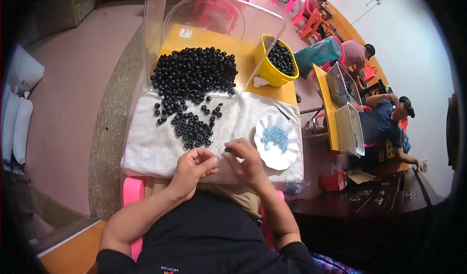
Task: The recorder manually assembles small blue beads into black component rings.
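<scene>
Beside loose beads (192, 129) and a plate (279, 161), right hand (248, 160) pinches one black bead (227, 150), left hand (193, 169) unclear.

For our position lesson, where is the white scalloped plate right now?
In the head view, the white scalloped plate lies on the towel, ahead and right of the right hand, on the near side of the yellow tub.

Left hand (193, 171) pinched — right hand (248, 163) curled, near it.
</scene>
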### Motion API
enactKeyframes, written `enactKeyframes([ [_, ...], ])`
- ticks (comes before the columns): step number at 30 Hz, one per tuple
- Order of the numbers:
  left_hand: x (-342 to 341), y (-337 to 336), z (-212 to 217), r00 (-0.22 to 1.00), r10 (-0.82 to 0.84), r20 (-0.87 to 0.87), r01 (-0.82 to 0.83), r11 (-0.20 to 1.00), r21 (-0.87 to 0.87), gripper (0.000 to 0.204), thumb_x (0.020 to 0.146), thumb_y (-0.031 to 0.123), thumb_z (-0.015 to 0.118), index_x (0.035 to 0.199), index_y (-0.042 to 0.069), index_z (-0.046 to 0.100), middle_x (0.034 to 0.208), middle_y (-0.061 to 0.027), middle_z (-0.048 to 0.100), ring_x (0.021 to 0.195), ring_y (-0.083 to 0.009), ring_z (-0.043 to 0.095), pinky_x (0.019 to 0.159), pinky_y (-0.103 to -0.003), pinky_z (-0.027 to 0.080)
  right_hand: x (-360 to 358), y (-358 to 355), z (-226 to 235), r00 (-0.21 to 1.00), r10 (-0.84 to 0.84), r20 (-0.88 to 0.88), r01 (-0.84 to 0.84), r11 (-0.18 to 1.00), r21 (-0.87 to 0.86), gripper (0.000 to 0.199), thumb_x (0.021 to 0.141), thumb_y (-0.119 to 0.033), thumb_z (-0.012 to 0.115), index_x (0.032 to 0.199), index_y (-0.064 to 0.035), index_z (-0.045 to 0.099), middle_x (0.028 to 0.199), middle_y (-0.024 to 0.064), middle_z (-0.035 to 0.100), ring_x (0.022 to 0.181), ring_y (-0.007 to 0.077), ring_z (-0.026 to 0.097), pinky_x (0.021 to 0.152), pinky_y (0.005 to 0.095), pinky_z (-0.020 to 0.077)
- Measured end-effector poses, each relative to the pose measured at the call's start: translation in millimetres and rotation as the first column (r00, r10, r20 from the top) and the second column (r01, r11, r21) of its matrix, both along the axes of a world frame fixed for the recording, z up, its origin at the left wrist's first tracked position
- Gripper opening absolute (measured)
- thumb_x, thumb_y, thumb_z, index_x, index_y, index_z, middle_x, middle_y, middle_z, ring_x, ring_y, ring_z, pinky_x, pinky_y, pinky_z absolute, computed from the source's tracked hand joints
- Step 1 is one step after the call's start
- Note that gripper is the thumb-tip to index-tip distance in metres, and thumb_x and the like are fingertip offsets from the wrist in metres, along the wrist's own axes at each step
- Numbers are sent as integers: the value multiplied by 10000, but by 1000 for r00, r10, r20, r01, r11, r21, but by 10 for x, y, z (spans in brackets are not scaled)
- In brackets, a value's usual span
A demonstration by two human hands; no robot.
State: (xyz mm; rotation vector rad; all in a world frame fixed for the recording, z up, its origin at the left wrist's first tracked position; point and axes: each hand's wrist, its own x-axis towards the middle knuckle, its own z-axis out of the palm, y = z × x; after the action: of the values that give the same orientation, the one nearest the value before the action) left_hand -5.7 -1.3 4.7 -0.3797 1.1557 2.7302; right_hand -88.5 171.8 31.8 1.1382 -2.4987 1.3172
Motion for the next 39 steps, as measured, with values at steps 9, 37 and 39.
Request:
enactKeyframes([
  [9, 43, 18, -15, 999, -50, -22, 47, 994, -103, 166, 894, 91, 674, 1019, 24, 587, 921, -68, 655, 787, -112, 636, 675, -222, 511, -1348, 640, 385, 959, -279, 57, 278, 960, 25, 163, 877, -52, 681, 1003, 34, 623, 769, 10, 623, 674, 88, 588, 597, 227, 479],
  [37, 22, 50, -116, 988, -82, -128, 58, 981, -186, 150, 887, 58, 674, 1017, 3, 623, 908, -54, 649, 801, -101, 617, 744, -247, 529, -1294, -54, 53, 995, -81, -51, 93, 940, 327, 180, 806, -107, 714, 966, -25, 703, 833, 127, 675, 700, 223, 645, 658, 322, 512],
  [39, 16, 52, -135, 988, -87, -128, 62, 980, -189, 150, 886, 55, 673, 1017, 2, 623, 907, -52, 648, 802, -100, 616, 745, -247, 529, -1282, -137, 36, 995, -86, -48, 97, 935, 341, 188, 809, -120, 714, 974, -32, 705, 847, 127, 676, 709, 239, 648, 668, 333, 514],
])
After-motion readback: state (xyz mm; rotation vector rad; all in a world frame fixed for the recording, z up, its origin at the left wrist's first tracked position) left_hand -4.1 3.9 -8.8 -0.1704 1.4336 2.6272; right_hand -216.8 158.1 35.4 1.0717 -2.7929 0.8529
